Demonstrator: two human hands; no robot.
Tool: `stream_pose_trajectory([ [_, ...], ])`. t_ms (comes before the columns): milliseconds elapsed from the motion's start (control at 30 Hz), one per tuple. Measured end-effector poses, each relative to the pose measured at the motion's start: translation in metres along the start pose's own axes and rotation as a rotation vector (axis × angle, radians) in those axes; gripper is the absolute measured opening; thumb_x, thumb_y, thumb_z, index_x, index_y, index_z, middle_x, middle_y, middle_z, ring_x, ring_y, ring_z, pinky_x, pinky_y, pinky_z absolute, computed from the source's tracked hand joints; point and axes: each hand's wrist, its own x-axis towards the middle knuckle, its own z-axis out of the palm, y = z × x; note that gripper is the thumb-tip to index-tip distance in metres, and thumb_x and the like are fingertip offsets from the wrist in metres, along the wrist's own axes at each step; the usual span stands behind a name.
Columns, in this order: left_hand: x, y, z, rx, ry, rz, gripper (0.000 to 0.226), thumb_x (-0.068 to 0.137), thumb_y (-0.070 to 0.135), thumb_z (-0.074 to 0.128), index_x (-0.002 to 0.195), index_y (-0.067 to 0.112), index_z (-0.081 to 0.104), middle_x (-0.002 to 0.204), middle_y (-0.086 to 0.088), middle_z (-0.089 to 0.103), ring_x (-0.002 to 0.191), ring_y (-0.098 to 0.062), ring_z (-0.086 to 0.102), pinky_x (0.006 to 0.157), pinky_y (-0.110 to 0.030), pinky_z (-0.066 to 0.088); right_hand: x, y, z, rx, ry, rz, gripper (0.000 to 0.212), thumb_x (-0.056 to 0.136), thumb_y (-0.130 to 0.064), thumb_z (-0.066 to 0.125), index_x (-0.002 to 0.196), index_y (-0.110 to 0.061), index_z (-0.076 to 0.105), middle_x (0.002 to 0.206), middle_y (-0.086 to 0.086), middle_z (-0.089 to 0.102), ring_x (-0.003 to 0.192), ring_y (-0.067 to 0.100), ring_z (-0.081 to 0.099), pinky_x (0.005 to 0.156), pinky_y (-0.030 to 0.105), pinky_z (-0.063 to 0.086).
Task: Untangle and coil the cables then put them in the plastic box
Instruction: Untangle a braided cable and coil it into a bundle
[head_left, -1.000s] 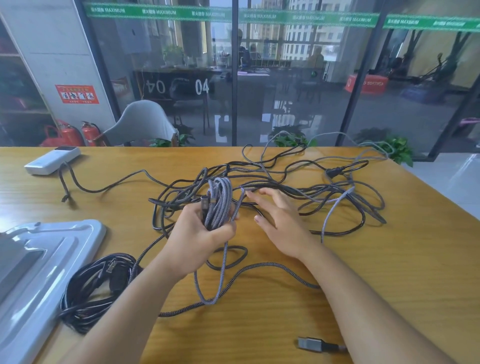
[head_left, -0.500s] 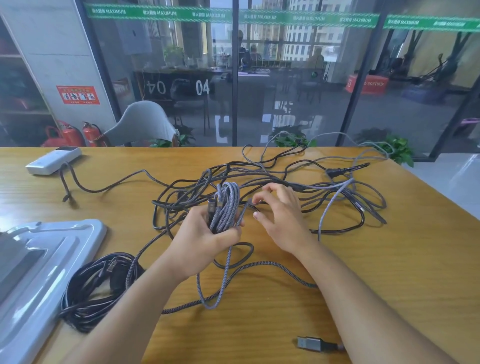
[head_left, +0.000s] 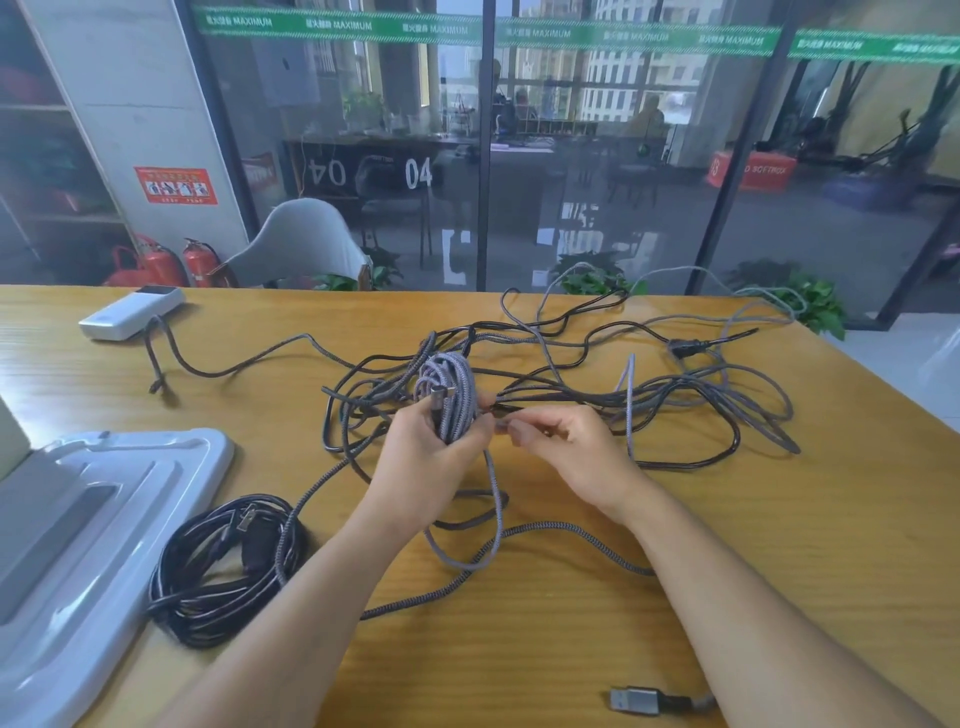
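head view: a wooden table (head_left: 779, 545) is seen before a glass wall. a white power bank (head_left: 131, 313) lies at the far left, with a dark braided cable (head_left: 234, 364) running from it toward the tangle of cables (head_left: 649, 395) spread over the middle and right. a coiled black cable (head_left: 223, 561) rests just beside the grey plastic box lid (head_left: 119, 499) at the near left. a usb plug (head_left: 636, 700) lies at the near edge, beside the right forearm. a grey chair (head_left: 301, 244) stands behind the table. the left hand (head_left: 431, 457) is raised over the tangle, its fingers curled round a bundle of grey braided cable (head_left: 449, 395). the right hand (head_left: 566, 447) is held just beside it, a cable strand being pinched between thumb and fingertips.
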Motion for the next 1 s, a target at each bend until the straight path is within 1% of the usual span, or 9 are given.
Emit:
stream_pose_trajectory([
  [133,0.004,-0.008,-0.003,0.043,-0.045,-0.072,0.013,0.102,0.022,0.065,0.11,0.026,0.074,0.054,0.008,0.039,0.051,-0.016,0.03,0.046,-0.026,0.026,-0.002,0.0,0.005,0.053,-0.001,-0.024,0.02,0.104,-0.02,0.062,0.116,-0.015,0.078,0.107,-0.001,0.079,0.106,0.014,0.07,0.094,0.025,0.055],
  [300,0.006,-0.011,-0.004,0.141,-0.081,-0.059,0.015,0.101,0.024,0.063,0.098,0.01,0.069,0.057,0.004,0.042,0.051,-0.016,0.034,0.047,-0.027,0.031,-0.004,-0.002,0.002,-0.034,-0.026,-0.053,0.015,0.102,-0.03,0.066,0.109,-0.024,0.078,0.102,-0.007,0.077,0.101,0.01,0.068,0.096,0.03,0.054],
  [400,0.006,-0.015,-0.011,0.084,-0.025,-0.086,0.029,0.1,0.026,0.064,0.093,-0.002,0.06,0.06,-0.003,0.041,0.055,-0.021,0.032,0.051,-0.034,0.029,0.0,0.011,-0.016,-0.413,-0.007,-0.056,0.015,0.097,-0.05,0.065,0.099,-0.038,0.074,0.097,-0.021,0.071,0.105,-0.003,0.058,0.117,0.037,0.034],
  [467,0.007,-0.015,-0.016,0.027,0.018,-0.078,0.028,0.098,0.03,0.064,0.088,0.004,0.061,0.064,-0.006,0.04,0.059,-0.024,0.031,0.055,-0.039,0.029,0.002,0.024,-0.031,-0.636,0.0,-0.027,0.02,0.1,-0.055,0.056,0.102,-0.041,0.071,0.101,-0.025,0.067,0.113,-0.003,0.054,0.126,0.04,0.016],
  [500,0.007,-0.015,-0.018,0.004,0.033,-0.074,0.026,0.096,0.033,0.063,0.085,0.009,0.061,0.065,-0.007,0.04,0.06,-0.025,0.031,0.056,-0.041,0.029,0.002,0.03,-0.036,-0.685,0.022,-0.012,0.022,0.103,-0.053,0.053,0.105,-0.04,0.071,0.102,-0.024,0.066,0.114,0.002,0.054,0.126,0.042,0.015],
  [700,0.007,-0.015,-0.015,-0.029,0.032,-0.062,0.034,0.101,0.028,0.064,0.087,-0.001,0.053,0.065,-0.01,0.035,0.06,-0.026,0.027,0.056,-0.041,0.027,0.001,0.019,-0.03,-0.688,0.189,-0.094,0.038,0.105,-0.055,0.042,0.086,-0.037,0.07,0.079,-0.014,0.063,0.094,0.009,0.052,0.098,0.035,0.034],
  [833,0.004,-0.019,-0.011,-0.032,-0.009,-0.071,0.042,0.1,0.038,0.066,0.101,-0.005,0.062,0.066,-0.008,0.035,0.061,-0.029,0.027,0.056,-0.044,0.027,-0.006,-0.003,-0.017,-0.499,0.045,-0.101,0.03,0.109,-0.039,0.049,0.087,-0.037,0.071,0.067,-0.007,0.06,0.072,0.01,0.055,0.071,0.033,0.045],
  [933,0.001,-0.015,-0.006,-0.044,-0.103,-0.051,0.026,0.101,0.03,0.068,0.094,0.005,0.071,0.065,-0.01,0.031,0.06,-0.033,0.023,0.054,-0.045,0.025,-0.01,-0.012,-0.007,-0.41,-0.059,-0.101,0.033,0.11,-0.035,0.049,0.084,-0.044,0.067,0.068,0.002,0.058,0.065,0.017,0.052,0.064,0.036,0.042],
  [1000,-0.002,-0.009,-0.002,-0.069,-0.158,-0.039,0.012,0.099,0.027,0.072,0.091,0.019,0.077,0.063,-0.009,0.03,0.058,-0.029,0.023,0.05,-0.038,0.024,-0.008,-0.012,-0.002,-0.351,-0.086,-0.097,0.034,0.11,-0.034,0.05,0.083,-0.048,0.065,0.067,-0.009,0.058,0.064,0.01,0.052,0.064,0.034,0.041],
])
